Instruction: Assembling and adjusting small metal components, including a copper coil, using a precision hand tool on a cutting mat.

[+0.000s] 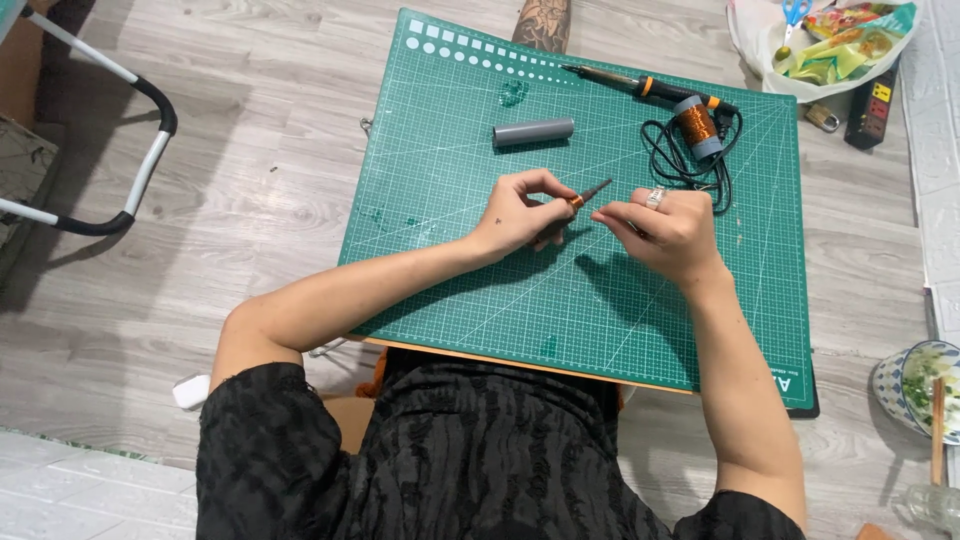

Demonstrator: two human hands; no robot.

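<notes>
At the far left a white metal tube frame with black foam padding (pixel 140 150) stands on the grey wood-grain floor (pixel 250 120); next comes the green gridded cutting mat (pixel 480 290), which covers the small tabletop in front of the person; a short grey plastic tube (pixel 533 132) lies on the mat's upper part, well apart from the hands.

The left hand (pixel 520 212) has its grip narrowed to a pinch around a thin dark rod with a band of copper-coloured wire wound on it (pixel 578 200), holding it just above the mat near its middle, tip pointing up and to the right; the right hand (pixel 665 228), with a ring on one finger, sits just beside the rod's tip with its fingertips drawn together; whether a strand of wire runs between them is too fine to tell.

This looks like winding a coil onto the rod, with only a few turns on; the next move likely calls for steady tension and neat turns side by side.

Further right lie an orange-and-black soldering iron (pixel 640 84), a spool of copper wire (pixel 697 126) on a coiled black cord (pixel 680 160), and a white plastic bag of colourful wrappers (pixel 830 50); a patterned bowl of greens (pixel 925 385) sits at the right edge.
</notes>
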